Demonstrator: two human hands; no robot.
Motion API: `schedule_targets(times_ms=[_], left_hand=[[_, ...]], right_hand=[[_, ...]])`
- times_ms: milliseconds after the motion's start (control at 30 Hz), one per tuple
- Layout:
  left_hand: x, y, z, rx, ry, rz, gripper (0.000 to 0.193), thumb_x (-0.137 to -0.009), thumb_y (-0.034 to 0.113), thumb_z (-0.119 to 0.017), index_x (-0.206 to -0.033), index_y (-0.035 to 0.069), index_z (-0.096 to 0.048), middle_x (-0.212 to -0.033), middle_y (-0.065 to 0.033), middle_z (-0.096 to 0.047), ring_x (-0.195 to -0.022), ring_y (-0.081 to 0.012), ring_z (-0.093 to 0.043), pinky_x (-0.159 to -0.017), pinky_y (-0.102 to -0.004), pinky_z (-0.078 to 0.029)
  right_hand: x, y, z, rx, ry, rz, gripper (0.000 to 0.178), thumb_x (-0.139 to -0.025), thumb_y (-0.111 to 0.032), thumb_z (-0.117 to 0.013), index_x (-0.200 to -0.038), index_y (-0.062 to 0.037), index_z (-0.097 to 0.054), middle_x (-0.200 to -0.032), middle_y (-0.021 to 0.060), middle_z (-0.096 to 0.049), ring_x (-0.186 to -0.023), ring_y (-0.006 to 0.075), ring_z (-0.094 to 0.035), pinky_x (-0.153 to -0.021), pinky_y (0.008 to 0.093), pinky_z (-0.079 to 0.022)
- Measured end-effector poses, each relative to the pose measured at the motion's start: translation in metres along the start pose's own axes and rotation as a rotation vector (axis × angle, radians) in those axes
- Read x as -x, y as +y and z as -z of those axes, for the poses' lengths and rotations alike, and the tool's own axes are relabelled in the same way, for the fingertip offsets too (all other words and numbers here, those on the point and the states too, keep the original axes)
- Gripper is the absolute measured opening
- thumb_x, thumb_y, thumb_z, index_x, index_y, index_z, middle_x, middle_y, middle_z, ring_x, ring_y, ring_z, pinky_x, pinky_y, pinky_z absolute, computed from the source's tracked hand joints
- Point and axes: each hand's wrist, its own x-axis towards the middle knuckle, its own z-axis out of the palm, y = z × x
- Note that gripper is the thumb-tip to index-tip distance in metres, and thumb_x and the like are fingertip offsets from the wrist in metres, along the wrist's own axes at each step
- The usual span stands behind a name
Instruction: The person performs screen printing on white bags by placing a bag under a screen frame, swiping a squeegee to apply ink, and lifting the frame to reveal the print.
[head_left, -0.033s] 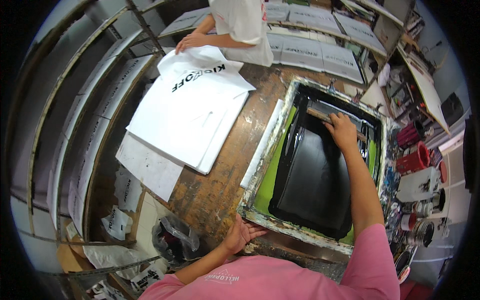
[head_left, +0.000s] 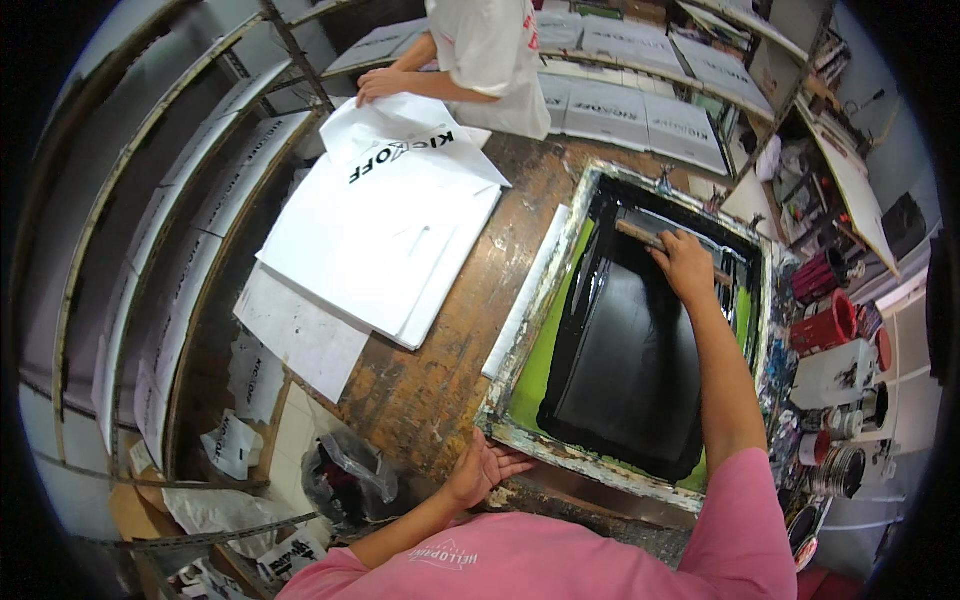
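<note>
Left hand (head_left: 485,473): palm up, fingers extended, at the near-left corner of your paint-crusted rectangular frame (head_left: 600,464).
Right hand (head_left: 686,266): you curl it round the long brown wooden squeegee (head_left: 637,234), far inside the frame.
Squeegee handling: likely light, stiff, slippery where inked; hold it mid-length.
Lettering: bold black capitals on white sheets (head_left: 360,245), left.

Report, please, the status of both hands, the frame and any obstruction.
Right hand grips squeegee inside screen frame, far end. Left hand open at frame's near left corner. Right forearm hides some black ink.
</note>
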Motion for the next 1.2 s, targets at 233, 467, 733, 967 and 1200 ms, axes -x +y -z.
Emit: schedule_targets(times_ms=[233, 467, 733, 967, 1200], left_hand=[[-0.003, -0.001, 0.001, 0.036, -0.019, 0.01, 0.09, -0.107, 0.07, -0.028, -0.155, -0.007, -0.033, -0.151, -0.0279, -0.049, -0.144, -0.0382, -0.048, -0.123, -0.0546, -0.037], [-0.006, -0.005, 0.005, 0.026, -0.094, -0.004, 0.094, -0.104, 0.074, -0.03, -0.153, -0.007, -0.038, -0.15, -0.0261, -0.051, -0.143, -0.038, -0.048, -0.124, -0.0525, -0.036], [0.014, 0.029, -0.012, 0.028, -0.336, -0.253, 0.093, -0.098, 0.076, -0.046, -0.151, 0.0, -0.041, -0.148, -0.0254, -0.054, -0.142, -0.0458, -0.049, -0.122, -0.06, -0.035], [-0.008, 0.107, -0.115, -0.447, -0.463, -0.671, 0.109, -0.09, 0.087, -0.047, -0.16, 0.004, -0.037, -0.16, -0.025, -0.043, -0.152, -0.048, -0.034, -0.126, -0.0599, -0.027], [-0.066, 0.04, -0.046, -2.267, 0.387, -0.589, 0.102, -0.096, 0.08, -0.045, -0.166, 0.007, -0.029, -0.168, -0.0348, -0.019, -0.159, -0.0502, -0.008, -0.119, -0.0755, 0.006]], right_hand=[[0.071, -0.031, 0.069, -0.105, -0.324, 0.042, 0.042, -0.099, -0.046, -0.063, -0.103, -0.0044, -0.069, -0.1, 0.0247, -0.072, -0.096, 0.0458, -0.069, -0.085, 0.0563, -0.052], [0.258, -0.14, 0.145, -0.303, -0.357, -0.044, 0.033, -0.093, -0.041, -0.072, -0.103, -0.0099, -0.069, -0.099, 0.0168, -0.068, -0.089, 0.042, -0.07, -0.074, 0.0539, -0.055], [0.276, -0.182, 0.18, 0.016, 0.126, 0.0, 0.046, -0.083, -0.03, -0.08, -0.119, -0.005, -0.066, -0.101, 0.0138, -0.059, -0.105, 0.0331, -0.058, -0.103, 0.0549, -0.039], [0.169, -0.155, 0.272, 0.12, 0.478, 0.068, 0.037, -0.088, -0.042, -0.069, -0.102, -0.0077, -0.069, -0.088, 0.0103, -0.065, -0.089, 0.0295, -0.063, -0.093, 0.0529, -0.04], [0.116, -0.131, 0.31, 0.116, 0.604, 0.127, 0.035, -0.09, -0.039, -0.063, -0.087, -0.0042, -0.067, -0.077, 0.0141, -0.065, -0.076, 0.0357, -0.064, -0.08, 0.0477, -0.041]])
